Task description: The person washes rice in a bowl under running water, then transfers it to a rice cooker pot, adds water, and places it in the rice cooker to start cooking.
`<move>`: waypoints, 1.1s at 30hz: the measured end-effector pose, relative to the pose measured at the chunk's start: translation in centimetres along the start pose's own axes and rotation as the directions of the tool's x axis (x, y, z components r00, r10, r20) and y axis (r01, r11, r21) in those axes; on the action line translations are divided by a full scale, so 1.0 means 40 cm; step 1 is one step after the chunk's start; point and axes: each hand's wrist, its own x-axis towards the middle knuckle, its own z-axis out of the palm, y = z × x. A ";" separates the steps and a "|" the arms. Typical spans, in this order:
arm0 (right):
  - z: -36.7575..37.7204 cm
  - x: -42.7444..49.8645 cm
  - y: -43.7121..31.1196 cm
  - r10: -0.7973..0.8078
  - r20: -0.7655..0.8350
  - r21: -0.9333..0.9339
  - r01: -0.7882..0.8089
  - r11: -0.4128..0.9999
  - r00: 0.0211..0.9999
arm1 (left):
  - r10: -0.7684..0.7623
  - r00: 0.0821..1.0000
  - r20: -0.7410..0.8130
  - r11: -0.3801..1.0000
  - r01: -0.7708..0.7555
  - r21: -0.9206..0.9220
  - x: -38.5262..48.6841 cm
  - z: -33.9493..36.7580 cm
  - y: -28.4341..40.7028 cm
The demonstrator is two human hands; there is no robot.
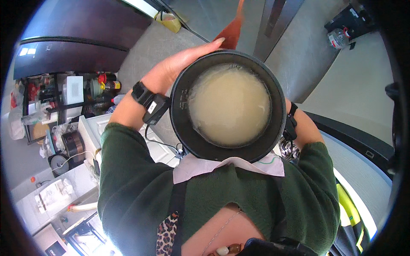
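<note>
A round dark cooking pot [180, 128], with level markings on its inner wall, is held up in front of my chest. Cloudy pale liquid [230, 105] stands in it; whatever is under the surface cannot be made out. My left hand [189, 57] lies along the pot's left outer wall, fingers reaching to the far rim. Just past those fingertips is a blurred reddish-orange item [231, 34], tapering upward; its kind is unclear. The pot hides most of my right hand; its wrist [289, 110] shows at the right wall.
A storage rack [57, 105] with bottles and boxes stands at left, near a white cabinet [102, 123]. A yellow bag [169, 21] sits on the floor beyond. A clear plastic bottle [338, 38] lies at upper right. A cable [160, 140] hangs from my left wrist device.
</note>
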 end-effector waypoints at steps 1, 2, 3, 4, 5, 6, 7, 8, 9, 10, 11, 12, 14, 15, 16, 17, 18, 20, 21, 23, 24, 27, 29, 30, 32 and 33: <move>0.001 0.000 0.006 0.009 0.003 0.021 -0.009 1.000 1.000 | -0.167 0.985 -0.039 0.965 0.155 -0.213 -0.013 0.004 -0.005; 0.004 -0.002 0.014 0.020 0.005 0.056 -0.021 0.998 1.000 | -0.163 0.986 -0.032 0.968 0.153 -0.199 -0.018 0.001 -0.002; 0.006 -0.005 0.024 0.034 0.005 0.092 -0.034 0.995 0.999 | -0.110 0.993 -0.039 0.973 0.100 -0.209 -0.029 -0.003 -0.004; 0.011 -0.005 0.039 0.050 0.003 0.145 -0.050 0.988 0.999 | -0.082 0.989 -0.120 0.981 0.059 -0.186 -0.046 -0.003 -0.014; 0.014 -0.007 0.056 0.061 -0.009 0.195 -0.058 0.979 0.998 | -0.033 0.987 -0.155 0.988 0.009 -0.155 -0.061 -0.005 -0.021; 0.019 -0.007 0.076 0.074 -0.021 0.251 -0.067 0.966 0.997 | -0.029 0.977 -0.209 0.992 0.002 -0.129 -0.076 -0.012 -0.020; 0.023 -0.005 0.097 0.088 -0.036 0.308 -0.073 0.949 0.995 | -0.023 0.978 -0.208 0.990 -0.007 -0.143 -0.087 -0.018 -0.021; 0.027 0.003 0.119 0.102 -0.058 0.366 -0.074 0.928 0.993 | -0.014 0.980 -0.201 0.987 -0.018 -0.157 -0.098 -0.024 -0.023; 0.031 0.011 0.137 0.115 -0.081 0.419 -0.070 0.905 0.990 | -0.014 0.973 -0.230 0.988 -0.022 -0.152 -0.106 -0.029 -0.029; 0.035 0.018 0.152 0.126 -0.102 0.460 -0.065 0.885 0.987 | 0.042 0.982 -0.186 0.986 -0.071 -0.150 -0.117 -0.033 -0.038; 0.042 0.021 0.159 0.136 -0.123 0.489 -0.059 0.870 0.983 | 0.022 0.971 -0.238 0.988 -0.057 -0.142 -0.125 -0.039 -0.046; 0.049 0.019 0.160 0.139 -0.145 0.493 -0.050 0.869 0.980 | 0.028 0.966 -0.258 0.988 -0.067 -0.141 -0.132 -0.048 -0.053; 0.067 0.001 0.141 0.137 -0.175 0.426 -0.050 0.903 0.975 | 0.017 0.949 -0.315 0.983 -0.073 -0.167 -0.141 -0.067 -0.068; 0.076 -0.022 0.121 0.119 -0.192 0.257 -0.067 0.964 0.974 | -0.001 0.936 -0.353 0.978 -0.073 -0.195 -0.144 -0.076 -0.078; 0.086 -0.046 0.097 0.096 -0.207 0.080 -0.081 0.993 0.974 | -0.032 0.908 -0.417 0.975 -0.063 -0.214 -0.144 -0.085 -0.085; 0.096 -0.065 0.075 0.071 -0.218 -0.097 -0.094 0.991 0.973 | -0.030 0.905 -0.425 0.977 -0.063 -0.203 -0.144 -0.094 -0.091; 0.094 -0.060 0.059 0.086 -0.206 -0.213 -0.130 0.968 0.975 | -0.043 0.887 -0.460 0.981 -0.050 -0.187 -0.142 -0.099 -0.097; 0.083 -0.033 0.036 0.021 -0.190 -0.101 -0.041 0.994 0.982 | -0.075 0.882 -0.464 0.980 -0.020 -0.197 -0.139 -0.105 -0.103; 0.062 -0.005 0.029 0.003 -0.176 -0.016 -0.006 1.000 0.984 | -0.094 0.896 -0.434 0.976 -0.005 -0.220 -0.137 -0.105 -0.103; 0.041 0.098 0.040 0.109 -0.166 0.377 -0.039 0.925 0.980 | -0.104 0.907 -0.407 0.974 0.011 -0.226 -0.135 -0.101 -0.100; 0.035 0.133 0.041 0.132 -0.144 0.470 -0.050 0.882 0.981 | -0.100 0.906 -0.411 0.977 0.012 -0.211 -0.138 -0.096 -0.100; 0.012 0.174 0.014 0.026 -0.040 0.187 -0.018 0.982 0.999 | -0.113 0.903 -0.415 0.968 0.006 -0.252 -0.144 -0.090 -0.106; 0.023 0.181 -0.009 0.043 -0.010 0.133 -0.041 0.990 0.999 | -0.136 0.887 -0.442 0.949 -0.011 -0.314 -0.146 -0.095 -0.121; 0.035 0.181 -0.019 0.088 -0.019 0.177 -0.083 0.981 0.996 | -0.149 0.870 -0.470 0.938 -0.027 -0.347 -0.152 -0.098 -0.130; 0.061 0.170 -0.032 0.134 -0.023 0.230 -0.125 0.965 0.991 | -0.161 0.849 -0.504 0.913 -0.065 -0.403 -0.166 -0.109 -0.149; 0.076 0.163 -0.032 0.125 -0.022 0.247 -0.115 0.962 0.992 | -0.161 0.845 -0.510 0.903 -0.083 -0.423 -0.173 -0.116 -0.157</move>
